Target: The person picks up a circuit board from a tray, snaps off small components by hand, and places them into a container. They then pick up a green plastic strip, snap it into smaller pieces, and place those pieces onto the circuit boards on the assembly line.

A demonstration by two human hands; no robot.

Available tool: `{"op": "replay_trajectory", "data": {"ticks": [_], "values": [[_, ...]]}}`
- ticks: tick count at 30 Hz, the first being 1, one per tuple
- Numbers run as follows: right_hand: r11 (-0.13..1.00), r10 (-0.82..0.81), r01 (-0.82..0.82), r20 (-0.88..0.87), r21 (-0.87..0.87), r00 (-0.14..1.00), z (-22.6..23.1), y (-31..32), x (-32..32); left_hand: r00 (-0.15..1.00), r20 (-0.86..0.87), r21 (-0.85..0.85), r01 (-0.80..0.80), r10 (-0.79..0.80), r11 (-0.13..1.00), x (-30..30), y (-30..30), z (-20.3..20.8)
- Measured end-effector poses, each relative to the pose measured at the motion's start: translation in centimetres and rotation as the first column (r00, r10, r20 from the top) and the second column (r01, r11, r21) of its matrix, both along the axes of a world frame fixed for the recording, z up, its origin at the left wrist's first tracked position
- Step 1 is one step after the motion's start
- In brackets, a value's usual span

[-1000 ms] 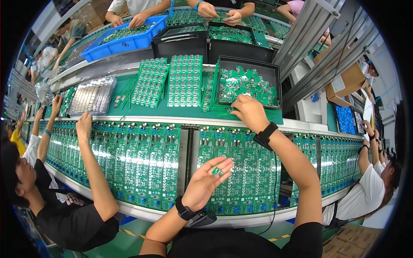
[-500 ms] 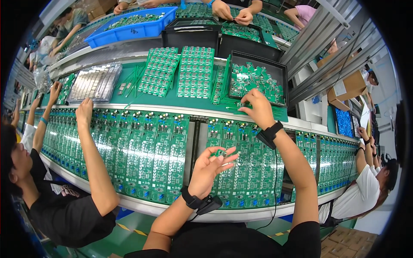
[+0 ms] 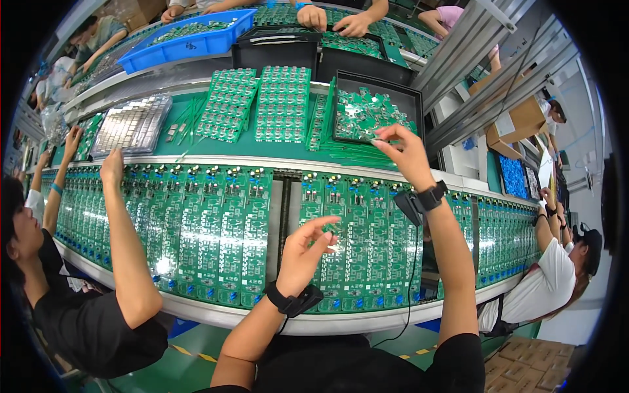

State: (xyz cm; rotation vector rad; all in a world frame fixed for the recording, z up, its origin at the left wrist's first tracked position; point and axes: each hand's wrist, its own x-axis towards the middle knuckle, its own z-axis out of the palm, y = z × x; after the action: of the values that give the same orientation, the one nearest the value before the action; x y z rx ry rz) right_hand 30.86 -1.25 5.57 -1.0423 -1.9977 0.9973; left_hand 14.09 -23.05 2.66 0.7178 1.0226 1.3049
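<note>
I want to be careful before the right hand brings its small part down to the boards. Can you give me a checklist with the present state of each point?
1. Right hand pinches a small part at its fingertips: ok.
2. Right hand is over the black tray of small green parts: ok.
3. Left hand hovers above the green boards, fingers spread: ok.
4. Left hand is empty: cannot tell.
5. The co-worker's arm lies apart from both hands: ok.

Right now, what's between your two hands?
In the head view, green circuit boards on the belt and its silver edge rail lie between the left hand and the right hand at the black tray.
</note>
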Motion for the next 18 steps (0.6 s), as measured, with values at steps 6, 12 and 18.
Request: {"op": "replay_trajectory", "data": {"ticks": [6, 12, 18], "values": [[0.998, -0.057, 0.056, 0.026, 0.04, 0.998, -0.7, -1.2, 1.9, 1.0, -0.011, 0.023, -0.015, 0.015, 1.0, 0.6, -0.3, -0.2], [0.946, -0.05, -0.005, 0.161, 0.325, 0.986, -2.1, 1.0, -0.5, 0.998, -0.012, 0.027, 0.062, -0.062, 0.998, 0.9, -0.2, -0.3], [0.642, -0.195, -0.22, 0.434, 0.734, 0.879, -2.9, -0.8, -2.2, 0.995, -0.039, 0.036, 0.094, -0.092, 0.995, 0.9, -0.8, -0.1]]}}
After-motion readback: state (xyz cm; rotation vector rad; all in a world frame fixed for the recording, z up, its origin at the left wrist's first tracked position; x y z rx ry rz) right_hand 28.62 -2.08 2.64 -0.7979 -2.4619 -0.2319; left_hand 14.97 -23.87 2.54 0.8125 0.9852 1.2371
